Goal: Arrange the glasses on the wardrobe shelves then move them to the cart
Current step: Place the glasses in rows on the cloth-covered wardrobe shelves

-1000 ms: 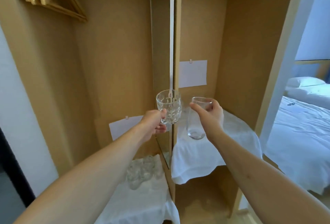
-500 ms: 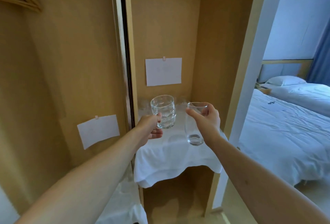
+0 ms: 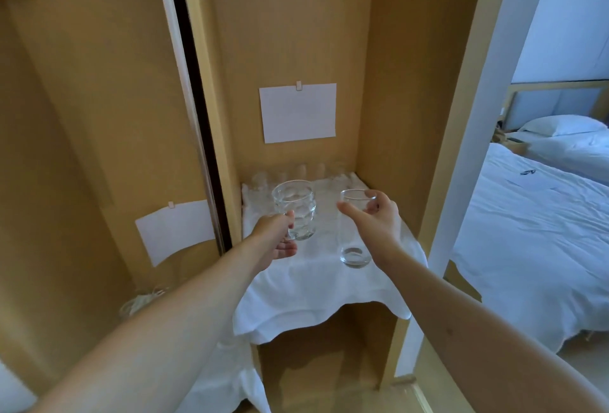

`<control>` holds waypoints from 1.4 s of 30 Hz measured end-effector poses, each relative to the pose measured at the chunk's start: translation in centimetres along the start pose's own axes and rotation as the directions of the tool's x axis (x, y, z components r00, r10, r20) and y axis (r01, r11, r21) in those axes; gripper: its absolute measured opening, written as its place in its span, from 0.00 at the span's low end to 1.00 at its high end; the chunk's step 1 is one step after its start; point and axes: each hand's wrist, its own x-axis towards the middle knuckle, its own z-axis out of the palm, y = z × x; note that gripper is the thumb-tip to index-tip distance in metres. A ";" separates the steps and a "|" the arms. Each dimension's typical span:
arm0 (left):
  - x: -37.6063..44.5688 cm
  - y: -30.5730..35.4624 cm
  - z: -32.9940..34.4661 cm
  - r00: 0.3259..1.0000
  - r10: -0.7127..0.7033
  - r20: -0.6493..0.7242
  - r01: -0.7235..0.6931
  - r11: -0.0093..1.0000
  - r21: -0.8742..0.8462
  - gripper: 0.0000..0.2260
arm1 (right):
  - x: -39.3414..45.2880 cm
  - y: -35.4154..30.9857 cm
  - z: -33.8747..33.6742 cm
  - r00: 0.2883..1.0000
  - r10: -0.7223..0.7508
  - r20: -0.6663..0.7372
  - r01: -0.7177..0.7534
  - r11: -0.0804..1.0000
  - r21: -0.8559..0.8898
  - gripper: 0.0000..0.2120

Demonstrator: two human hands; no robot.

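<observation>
Glasses pinched one per hand, mug (image 3: 294, 210) in the left hand (image 3: 275, 237), tumbler (image 3: 354, 226) by its rim in the right hand (image 3: 379, 216), could knock the row behind (image 3: 296, 172) on the shelf (image 3: 316, 281).

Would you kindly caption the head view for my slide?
Left hand holds a dimpled clear mug, right hand a tall plain glass, above the white-clothed shelf.

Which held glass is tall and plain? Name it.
The smooth glass in the right hand; the left hand holds a shorter, dimpled glass.
</observation>
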 end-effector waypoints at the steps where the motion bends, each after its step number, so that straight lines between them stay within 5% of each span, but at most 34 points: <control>1: 0.9 0.0 0.1 1.000 -0.003 -0.001 0.003 1.000 -0.001 0.12 | 0.8 0.4 0.5 1.000 0.002 -0.004 -0.002 1.000 -0.001 0.33; 27: 23.3 -1.1 2.9 0.977 -0.186 -0.102 0.186 0.983 -0.004 0.12 | 21.7 11.6 13.1 0.978 0.157 0.139 -0.156 0.988 -0.016 0.37; 38: 27.8 -1.7 8.5 0.938 -0.267 -0.219 0.226 0.954 -0.197 0.09 | 30.1 17.2 14.1 0.950 0.137 0.281 -0.147 0.989 0.015 0.33; 42: 28.4 -2.9 10.1 0.916 -0.295 -0.271 0.215 0.933 -0.289 0.08 | 31.8 19.1 14.2 0.944 0.093 0.316 -0.135 0.984 0.113 0.23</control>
